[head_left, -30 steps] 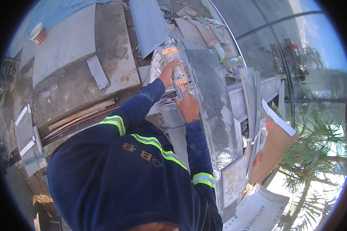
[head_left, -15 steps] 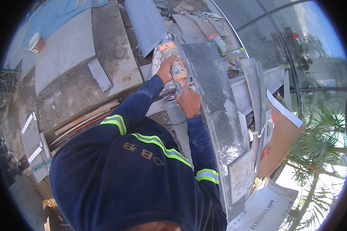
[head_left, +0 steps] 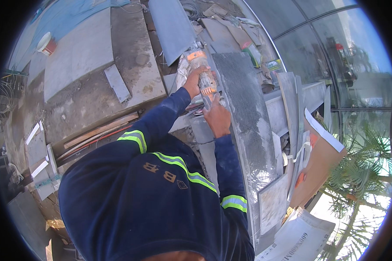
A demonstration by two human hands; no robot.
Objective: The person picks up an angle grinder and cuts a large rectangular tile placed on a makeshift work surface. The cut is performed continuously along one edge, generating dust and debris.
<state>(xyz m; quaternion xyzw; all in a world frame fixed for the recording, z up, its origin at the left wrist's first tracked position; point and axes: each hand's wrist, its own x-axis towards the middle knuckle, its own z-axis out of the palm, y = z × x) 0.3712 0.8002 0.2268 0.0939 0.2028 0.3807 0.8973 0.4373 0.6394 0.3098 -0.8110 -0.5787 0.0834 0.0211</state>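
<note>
Both my hands are on a dusty angle grinder with orange parts. My left hand wraps round its body toward the head. My right hand grips the rear end, closer to me. The grinder's head points away from me, beside the far end of a long dark grey stone slab with whitish dust on it. A blue-grey slab lies just beyond the head. Whether the disc touches either slab I cannot make out.
Thin slabs lean upright on the right, near a brown cardboard sheet and a palm. Glass panels rise at the far right. A white-and-red bucket stands far left on large pale slabs. Wooden strips lie left of my arm.
My hands keep the same hold on the grinder. Hands, grinder and surroundings all sit slightly further right and lower in the picture, as the view has shifted.
</note>
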